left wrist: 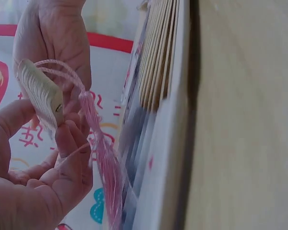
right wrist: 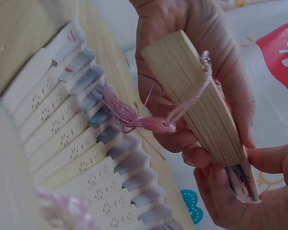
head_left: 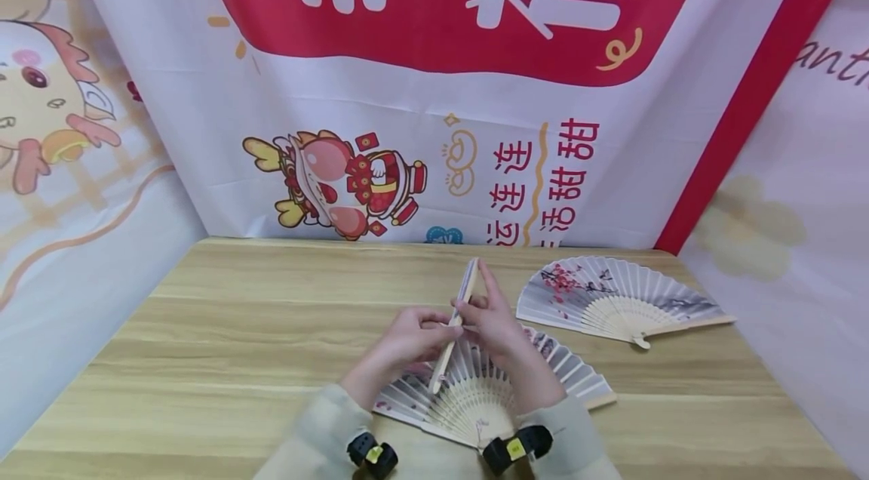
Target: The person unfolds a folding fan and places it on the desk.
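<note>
Both hands hold a folded hand fan (head_left: pixel 444 359) above the table, tilted with its far end up. My left hand (head_left: pixel 407 340) pinches it near the middle between thumb and fingers. Higher up, my right hand (head_left: pixel 498 325) grips it, index finger stretched along its side. Pale wooden ribs (right wrist: pixel 197 105) are stacked together, and a little dark-patterned leaf shows by the right fingers in the right wrist view. From the rivet end hangs a pink tassel (left wrist: pixel 103 153) on a looped cord. Directly below lies a spread fan (head_left: pixel 475 408), partly hidden by the hands and forearms.
Another spread fan (head_left: pixel 621 306) with red blossoms and dark branches lies at the back right. The wood-grain table (head_left: pixel 237 344) meets a printed cloth banner (head_left: pixel 380 87) at its back edge. Further printed cloths hang on both sides.
</note>
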Available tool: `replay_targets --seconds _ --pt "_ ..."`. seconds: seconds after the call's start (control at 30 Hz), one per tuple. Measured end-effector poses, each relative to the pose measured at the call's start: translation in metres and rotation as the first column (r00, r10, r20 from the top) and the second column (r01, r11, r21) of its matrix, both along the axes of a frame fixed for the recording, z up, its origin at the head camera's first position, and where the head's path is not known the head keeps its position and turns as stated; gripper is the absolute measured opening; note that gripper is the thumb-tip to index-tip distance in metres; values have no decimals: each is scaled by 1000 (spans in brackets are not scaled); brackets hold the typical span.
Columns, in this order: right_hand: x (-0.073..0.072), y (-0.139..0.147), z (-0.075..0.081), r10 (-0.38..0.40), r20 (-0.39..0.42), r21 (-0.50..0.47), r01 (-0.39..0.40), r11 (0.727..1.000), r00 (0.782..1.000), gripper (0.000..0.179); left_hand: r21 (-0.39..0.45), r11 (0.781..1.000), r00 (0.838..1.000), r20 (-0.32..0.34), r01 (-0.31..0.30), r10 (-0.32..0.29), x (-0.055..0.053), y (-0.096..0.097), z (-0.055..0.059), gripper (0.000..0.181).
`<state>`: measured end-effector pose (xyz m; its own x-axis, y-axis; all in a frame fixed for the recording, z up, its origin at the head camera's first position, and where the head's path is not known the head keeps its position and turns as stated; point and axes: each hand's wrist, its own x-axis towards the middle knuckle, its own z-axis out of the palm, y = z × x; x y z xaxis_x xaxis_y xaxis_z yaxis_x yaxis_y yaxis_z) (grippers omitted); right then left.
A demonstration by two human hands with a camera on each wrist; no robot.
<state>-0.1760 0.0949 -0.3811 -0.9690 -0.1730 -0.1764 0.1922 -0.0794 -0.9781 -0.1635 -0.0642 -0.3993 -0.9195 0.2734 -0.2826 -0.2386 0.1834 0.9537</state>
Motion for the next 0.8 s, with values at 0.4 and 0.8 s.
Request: replay_targets --seconds 0.4,0.8 --pt "-7 9 -9 -28 9 -13 28 1000 1000 83 251 968 999 35 8 -17 -2 11 -18 37" --pt "-8 9 -10 -38 -33 50 39 998 999 73 283 958 997 74 -57 38 -5 13 -20 36"
